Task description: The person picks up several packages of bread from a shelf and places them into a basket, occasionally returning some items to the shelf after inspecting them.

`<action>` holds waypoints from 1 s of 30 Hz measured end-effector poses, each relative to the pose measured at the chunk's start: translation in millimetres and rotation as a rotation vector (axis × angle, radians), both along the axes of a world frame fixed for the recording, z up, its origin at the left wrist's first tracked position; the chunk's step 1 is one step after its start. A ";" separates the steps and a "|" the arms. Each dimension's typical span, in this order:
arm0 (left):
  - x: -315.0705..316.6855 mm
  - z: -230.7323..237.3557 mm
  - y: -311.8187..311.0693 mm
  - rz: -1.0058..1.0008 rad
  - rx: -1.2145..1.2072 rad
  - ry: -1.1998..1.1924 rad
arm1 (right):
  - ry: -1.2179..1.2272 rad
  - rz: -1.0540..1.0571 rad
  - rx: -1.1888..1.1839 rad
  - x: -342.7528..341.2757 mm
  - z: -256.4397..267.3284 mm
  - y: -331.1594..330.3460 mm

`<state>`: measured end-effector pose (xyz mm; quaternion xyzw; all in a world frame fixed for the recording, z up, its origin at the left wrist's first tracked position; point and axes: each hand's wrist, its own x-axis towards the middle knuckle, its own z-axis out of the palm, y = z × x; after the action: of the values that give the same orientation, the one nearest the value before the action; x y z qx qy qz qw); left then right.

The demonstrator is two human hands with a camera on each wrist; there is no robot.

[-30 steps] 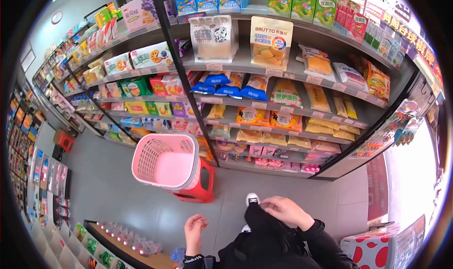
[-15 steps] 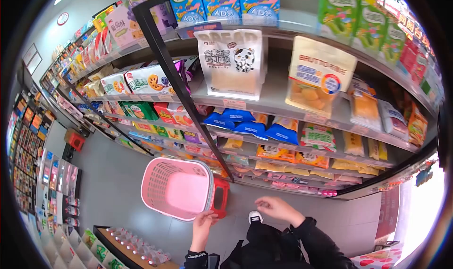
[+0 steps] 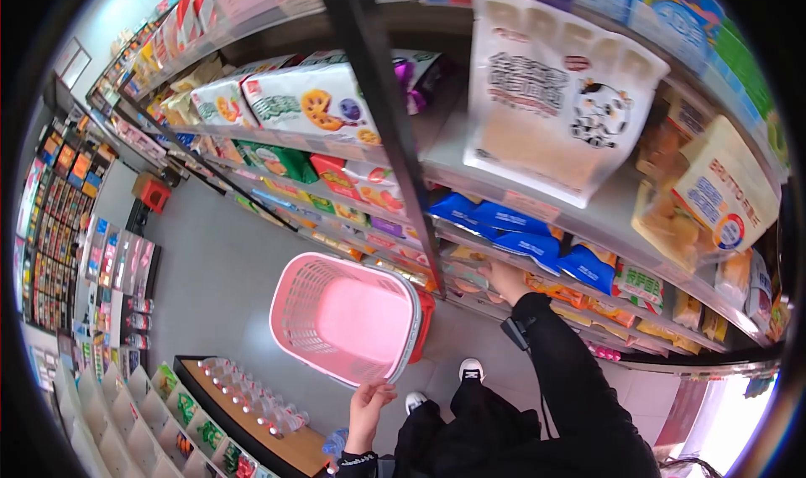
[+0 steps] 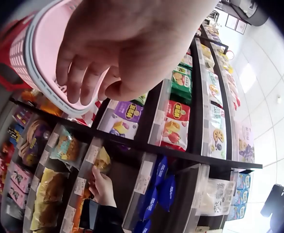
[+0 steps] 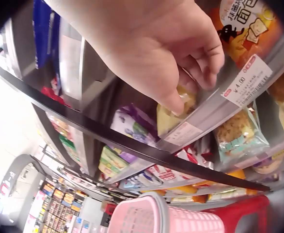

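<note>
Your right hand [image 5: 166, 48] seems to pinch the yellow packet [image 5: 168, 123] on the shelf [image 5: 207, 112] right of the pink basket [image 3: 357, 320], which could slip free if that hold is too shallow, while your left hand [image 3: 368, 407] hangs slack-fingered near the basket.

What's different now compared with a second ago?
The right hand has reached forward to a shelf, its fingers now at a yellow packet; whether they grip it is unclear. The left hand has come closer to the pink basket. The basket remains empty on its red stool.
</note>
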<state>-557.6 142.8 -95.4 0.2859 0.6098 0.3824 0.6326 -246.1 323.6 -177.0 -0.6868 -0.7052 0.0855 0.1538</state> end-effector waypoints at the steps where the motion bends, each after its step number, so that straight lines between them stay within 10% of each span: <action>1: -7.1 -0.9 -3.1 0.014 -0.011 -0.007 | 0.061 0.002 -0.005 -0.3 1.7 0.9; 10: -50.9 -22.2 12.3 -0.166 -0.067 -0.143 | 0.745 -0.205 -0.154 -11.7 48.3 -37.8; 20: -73.7 -3.1 71.1 -0.627 -0.043 -0.343 | 0.909 -0.137 -0.268 -135.5 133.6 -161.6; 23: -76.3 -11.9 77.0 -0.571 -0.280 -0.733 | 0.888 0.059 -0.297 -181.4 135.3 -172.0; 30: -119.9 -49.5 77.2 -0.363 -0.477 -0.809 | 0.695 0.384 -0.380 -250.9 81.0 -154.8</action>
<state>-677.5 220.0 -144.8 0.0638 0.3263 0.1965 0.9224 -497.0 168.8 -96.0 -0.4897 -0.6982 0.4667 0.2342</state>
